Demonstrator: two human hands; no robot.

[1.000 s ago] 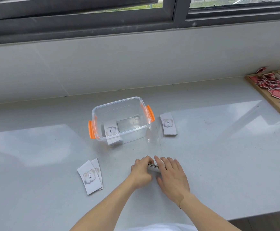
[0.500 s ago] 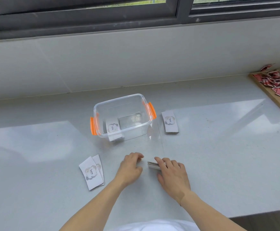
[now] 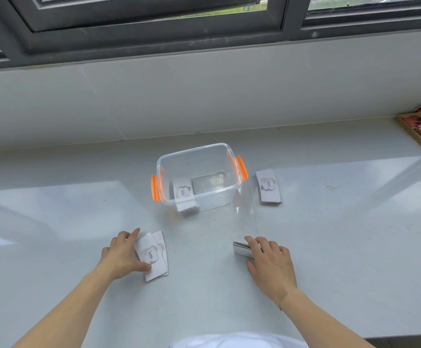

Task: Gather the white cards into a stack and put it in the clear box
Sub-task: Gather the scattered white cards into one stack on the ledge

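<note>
The left hand lies spread on two fanned white paper cards; the right hand pinches a squared white stack on the grey worktop. Thin cards may slide apart when lifted, missing the clear plastic box.

A single head-worn wide-angle view looks forward and steeply down onto a pale counter, facing a window frame that runs along the top of the frame. It sits close enough that both forearms enter from the bottom edge, the left hand at lower left and the right hand at lower right. A clear box stands at centre, and lens distortion bends the edges. No second view is present to overlap.
</note>
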